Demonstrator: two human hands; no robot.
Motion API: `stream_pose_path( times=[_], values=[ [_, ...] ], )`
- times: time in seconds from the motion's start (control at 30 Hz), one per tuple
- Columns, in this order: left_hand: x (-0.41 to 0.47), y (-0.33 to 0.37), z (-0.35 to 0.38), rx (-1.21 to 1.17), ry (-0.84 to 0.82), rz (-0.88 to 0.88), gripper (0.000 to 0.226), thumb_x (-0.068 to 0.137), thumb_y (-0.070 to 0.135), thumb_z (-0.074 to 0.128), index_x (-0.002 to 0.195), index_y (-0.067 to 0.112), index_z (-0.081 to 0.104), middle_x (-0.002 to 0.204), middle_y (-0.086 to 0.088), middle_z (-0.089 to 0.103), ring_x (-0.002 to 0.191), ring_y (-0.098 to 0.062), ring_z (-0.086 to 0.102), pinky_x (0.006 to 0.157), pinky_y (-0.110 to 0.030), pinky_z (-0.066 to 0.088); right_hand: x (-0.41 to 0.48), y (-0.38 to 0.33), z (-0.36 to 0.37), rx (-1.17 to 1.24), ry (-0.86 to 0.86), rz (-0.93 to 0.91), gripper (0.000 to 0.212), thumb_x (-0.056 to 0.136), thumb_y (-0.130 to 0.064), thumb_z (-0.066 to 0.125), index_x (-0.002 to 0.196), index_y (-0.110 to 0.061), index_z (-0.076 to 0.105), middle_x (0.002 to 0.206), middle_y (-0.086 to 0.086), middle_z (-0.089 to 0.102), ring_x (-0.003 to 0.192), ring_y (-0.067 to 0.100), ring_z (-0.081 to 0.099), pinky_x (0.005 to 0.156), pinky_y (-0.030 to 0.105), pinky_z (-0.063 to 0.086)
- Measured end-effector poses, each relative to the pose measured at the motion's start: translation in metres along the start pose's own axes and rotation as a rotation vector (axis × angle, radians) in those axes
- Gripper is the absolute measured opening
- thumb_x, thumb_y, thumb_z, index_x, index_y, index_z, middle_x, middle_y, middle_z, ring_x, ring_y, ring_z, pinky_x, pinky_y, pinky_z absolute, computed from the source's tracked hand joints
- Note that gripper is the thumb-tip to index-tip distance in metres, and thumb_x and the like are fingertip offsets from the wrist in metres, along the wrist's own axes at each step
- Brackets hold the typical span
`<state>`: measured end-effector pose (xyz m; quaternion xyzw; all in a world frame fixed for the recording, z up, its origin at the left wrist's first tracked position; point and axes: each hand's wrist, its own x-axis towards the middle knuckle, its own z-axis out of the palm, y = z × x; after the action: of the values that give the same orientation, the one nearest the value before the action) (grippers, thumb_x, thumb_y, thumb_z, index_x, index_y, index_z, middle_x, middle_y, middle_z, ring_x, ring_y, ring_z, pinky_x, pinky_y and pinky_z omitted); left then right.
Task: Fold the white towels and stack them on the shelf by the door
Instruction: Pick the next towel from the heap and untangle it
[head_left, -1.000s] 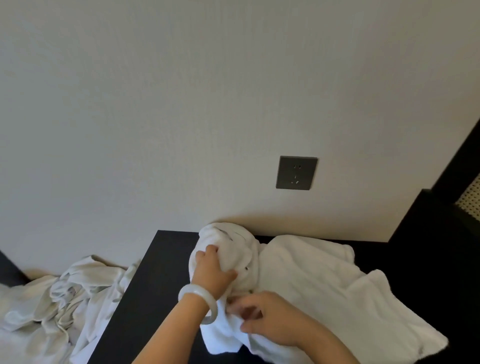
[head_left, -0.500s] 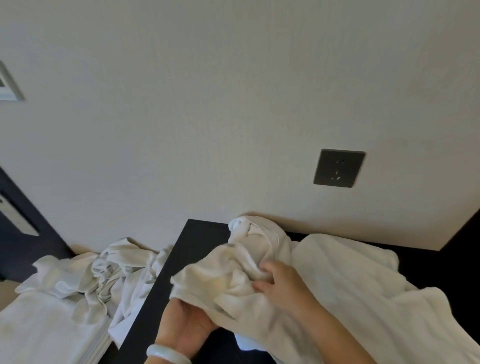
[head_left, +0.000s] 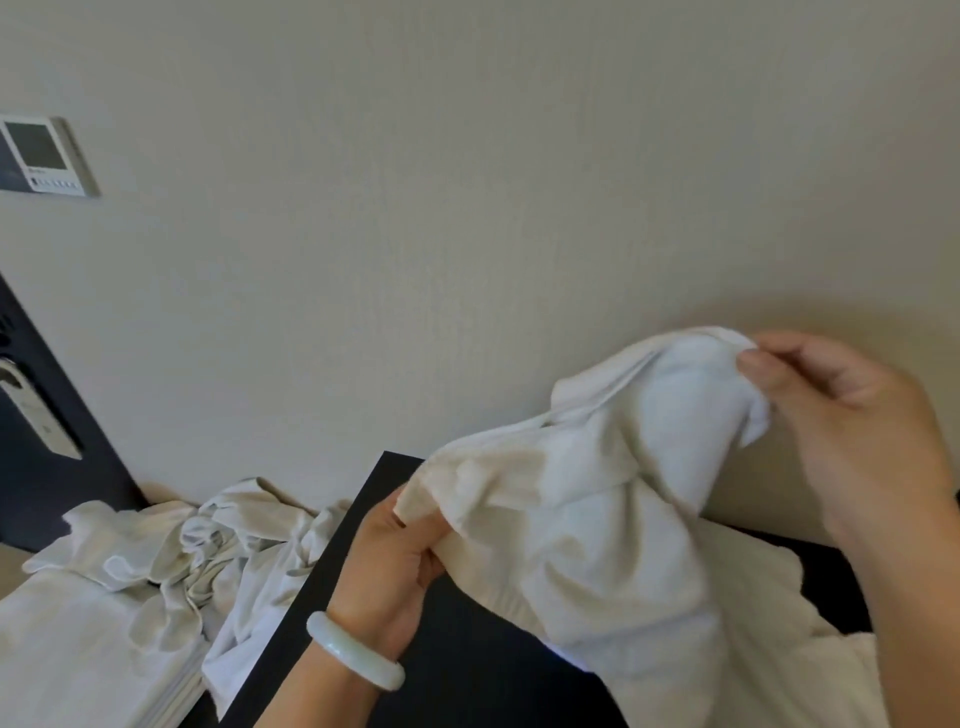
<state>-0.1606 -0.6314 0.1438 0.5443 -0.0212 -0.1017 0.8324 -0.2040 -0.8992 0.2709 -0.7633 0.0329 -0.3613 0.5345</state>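
From my remote seat I see both hands busy with one white towel (head_left: 597, 493), lifted above the dark table (head_left: 467, 670). My left hand (head_left: 395, 566) grips a bunched lower edge, and my right hand (head_left: 852, 415) pinches an upper corner between thumb and fingertips near the wall. I judge the towel is held up and apart like this to shake out the bunching and find its edges before any fold; no fold is made yet. By my count there are two hands, one towel in them, and one more towel (head_left: 810, 675) lying on the table beneath it. Off the table's left side is one crumpled heap of linen (head_left: 223, 545) and one flat folded stack (head_left: 78, 649) whose layers I cannot count. One pale bracelet (head_left: 353, 657) sits on the left wrist.
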Motion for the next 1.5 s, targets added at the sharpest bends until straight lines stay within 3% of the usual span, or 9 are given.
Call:
stream_pose_path(
  times=[0.27, 0.37, 0.5, 0.63, 0.73, 0.87, 1.03, 1.3, 1.5],
  values=[
    [-0.006, -0.037, -0.019, 0.192, 0.098, -0.240, 0.017, 0.097, 0.013, 0.057, 0.104, 0.004, 0.069, 0.099, -0.020, 0.073, 0.093, -0.032, 0.071, 0.080, -0.046, 0.057, -0.056, 0.117, 0.030, -0.599, -0.393, 0.321, 0.028, 0.087, -0.006, 0.071, 0.083, -0.032, 0.066, 0.097, 0.002, 0.070, 0.073, 0.010, 0.057, 0.071, 0.026, 0.043],
    [-0.015, -0.053, -0.022, 0.209, 0.081, -0.319, 0.019, 0.099, 0.015, 0.055, 0.104, 0.003, 0.069, 0.099, -0.021, 0.072, 0.094, -0.035, 0.070, 0.078, -0.045, 0.059, -0.107, 0.121, 0.048, -0.548, -0.377, 0.309, 0.021, 0.088, -0.009, 0.069, 0.079, -0.025, 0.059, 0.085, -0.004, 0.064, 0.067, 0.004, 0.054, 0.068, 0.026, 0.042],
    [-0.018, -0.059, -0.022, 0.221, 0.086, -0.338, 0.019, 0.099, 0.014, 0.055, 0.104, 0.001, 0.068, 0.099, -0.022, 0.072, 0.088, -0.031, 0.069, 0.072, -0.041, 0.058, -0.161, 0.102, 0.081, -0.359, -0.798, 0.332, 0.016, 0.085, -0.030, 0.072, 0.090, -0.023, 0.058, 0.085, -0.011, 0.062, 0.081, 0.004, 0.058, 0.081, 0.026, 0.048],
    [-0.019, -0.059, -0.024, 0.244, 0.205, -0.300, 0.019, 0.100, 0.015, 0.053, 0.101, 0.005, 0.070, 0.095, -0.018, 0.073, 0.092, -0.032, 0.070, 0.076, -0.043, 0.059, -0.189, 0.130, 0.104, -0.842, -1.060, 0.127, 0.074, 0.071, -0.052, 0.076, 0.133, -0.030, 0.041, 0.135, -0.009, 0.034, 0.130, 0.016, 0.031, 0.112, 0.034, 0.024],
    [-0.024, -0.058, -0.027, 0.192, 0.297, -0.306, 0.018, 0.101, 0.012, 0.052, 0.103, 0.004, 0.068, 0.096, -0.019, 0.073, 0.092, -0.034, 0.070, 0.077, -0.044, 0.058, -0.201, 0.146, 0.108, -0.890, -0.845, -0.003, 0.057, 0.054, -0.058, 0.078, 0.104, -0.040, 0.056, 0.114, -0.015, 0.044, 0.107, 0.016, 0.054, 0.089, 0.035, 0.044],
    [-0.033, -0.056, -0.030, 0.146, 0.343, -0.346, 0.017, 0.101, 0.012, 0.051, 0.104, 0.006, 0.066, 0.097, -0.018, 0.072, 0.093, -0.034, 0.069, 0.079, -0.047, 0.058, -0.195, 0.144, 0.099, -0.551, -0.653, 0.124, 0.006, 0.083, -0.039, 0.065, 0.080, -0.038, 0.059, 0.093, -0.020, 0.050, 0.094, 0.002, 0.052, 0.085, 0.021, 0.039],
    [-0.046, -0.049, -0.025, 0.152, 0.211, -0.331, 0.019, 0.100, 0.013, 0.052, 0.104, 0.003, 0.067, 0.096, -0.016, 0.074, 0.091, -0.032, 0.071, 0.072, -0.042, 0.058, -0.180, 0.110, 0.083, -0.285, -0.381, 0.348, 0.023, 0.089, -0.024, 0.072, 0.079, -0.041, 0.059, 0.093, -0.008, 0.059, 0.086, 0.003, 0.059, 0.075, 0.008, 0.043],
    [-0.063, -0.027, 0.016, 0.258, -0.058, -0.176, 0.018, 0.100, 0.013, 0.053, 0.101, 0.003, 0.068, 0.094, -0.014, 0.074, 0.086, -0.027, 0.072, 0.072, -0.037, 0.059, -0.169, 0.057, 0.064, -0.096, -0.055, 0.507, 0.026, 0.086, 0.000, 0.063, 0.093, -0.023, 0.055, 0.090, -0.005, 0.064, 0.080, 0.011, 0.062, 0.062, 0.016, 0.045],
    [-0.081, -0.014, 0.042, 0.373, -0.172, -0.058, 0.014, 0.095, 0.016, 0.062, 0.089, 0.010, 0.073, 0.092, -0.017, 0.072, 0.094, -0.038, 0.068, 0.086, -0.052, 0.056, -0.175, 0.022, 0.049, 0.055, -0.233, 0.491, 0.020, 0.089, -0.006, 0.063, 0.094, -0.024, 0.068, 0.088, -0.007, 0.072, 0.085, 0.010, 0.067, 0.074, 0.023, 0.053]
  ],
)
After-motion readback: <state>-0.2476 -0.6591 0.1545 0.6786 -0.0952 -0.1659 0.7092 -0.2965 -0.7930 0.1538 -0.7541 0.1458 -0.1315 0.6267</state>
